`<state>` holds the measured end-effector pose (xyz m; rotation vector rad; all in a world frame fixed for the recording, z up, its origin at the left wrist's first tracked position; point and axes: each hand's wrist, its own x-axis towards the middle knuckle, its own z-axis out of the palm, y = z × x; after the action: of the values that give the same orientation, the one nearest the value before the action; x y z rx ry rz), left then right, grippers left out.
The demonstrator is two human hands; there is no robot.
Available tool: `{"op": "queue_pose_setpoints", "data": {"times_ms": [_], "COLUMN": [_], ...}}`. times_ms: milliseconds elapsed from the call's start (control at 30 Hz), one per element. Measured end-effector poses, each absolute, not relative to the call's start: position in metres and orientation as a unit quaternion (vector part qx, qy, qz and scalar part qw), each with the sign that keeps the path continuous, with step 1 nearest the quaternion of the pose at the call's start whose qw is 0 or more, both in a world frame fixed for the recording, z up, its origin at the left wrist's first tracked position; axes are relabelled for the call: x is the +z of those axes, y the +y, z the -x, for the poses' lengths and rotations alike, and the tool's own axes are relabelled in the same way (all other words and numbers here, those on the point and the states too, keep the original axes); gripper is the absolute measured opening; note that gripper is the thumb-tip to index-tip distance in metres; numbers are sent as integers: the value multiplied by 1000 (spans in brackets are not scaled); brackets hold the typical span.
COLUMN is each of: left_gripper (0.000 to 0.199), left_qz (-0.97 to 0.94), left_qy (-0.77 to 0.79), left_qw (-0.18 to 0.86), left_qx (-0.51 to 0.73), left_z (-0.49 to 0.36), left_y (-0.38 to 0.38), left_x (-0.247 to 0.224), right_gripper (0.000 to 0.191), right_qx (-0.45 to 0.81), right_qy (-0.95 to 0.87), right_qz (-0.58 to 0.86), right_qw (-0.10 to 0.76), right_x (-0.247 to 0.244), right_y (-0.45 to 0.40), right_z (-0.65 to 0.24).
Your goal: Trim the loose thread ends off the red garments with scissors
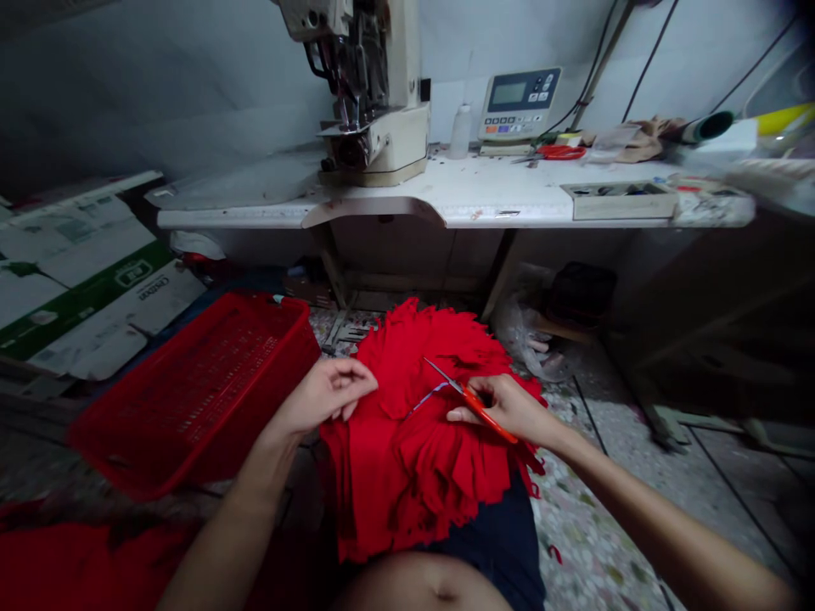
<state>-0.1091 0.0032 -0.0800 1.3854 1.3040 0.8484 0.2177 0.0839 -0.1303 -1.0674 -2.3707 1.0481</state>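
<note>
A large bundle of red fabric pieces (439,458), fanned out in many layers, lies across the lap on dark blue cloth. My right hand (503,403) grips scissors (480,412) with orange handles above the bundle. Their blades (439,371) are spread apart and point up and left over the fabric. At the bundle's left edge is my left hand (334,392), thumb and fingers pinched together. Whatever its fingertips hold, if anything, is too small to make out.
A red plastic basket (210,382) stands on the floor at left, beside a white and green carton (95,280). Ahead, a sewing machine (382,127) sits on a white table (497,199) with a control panel (519,102) and red-handled snips (560,153).
</note>
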Motion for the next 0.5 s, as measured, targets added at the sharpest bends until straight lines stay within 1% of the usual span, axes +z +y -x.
{"op": "queue_pose_setpoints", "data": {"times_ms": [33,100,200,267,367,500], "left_gripper": [35,33,30,27,28,21], "left_qz": [-573,-598,-642,-646,-636,-652], "left_qy": [574,613,637,640,640,598], "left_qw": [446,348,265,255,266,324], "left_qx": [379,381,336,330,339,335], "left_z": [104,94,86,86,87,83], "left_y": [10,22,32,36,37,37], "left_x": [-82,-86,-94,-98,-99,-90], "right_gripper": [54,53,53,53,52,53], "right_qx": [369,369,361,353,350,353], "right_qy": [-832,-830,-834,-838,-838,-834], "right_qz": [377,381,381,378,381,387], "right_qw": [171,174,173,172,173,175], "right_x": [-130,-131,-131,-131,-130,-126], "right_y": [83,82,80,79,78,76], "right_z": [-217,-215,-215,-217,-220,-224]}}
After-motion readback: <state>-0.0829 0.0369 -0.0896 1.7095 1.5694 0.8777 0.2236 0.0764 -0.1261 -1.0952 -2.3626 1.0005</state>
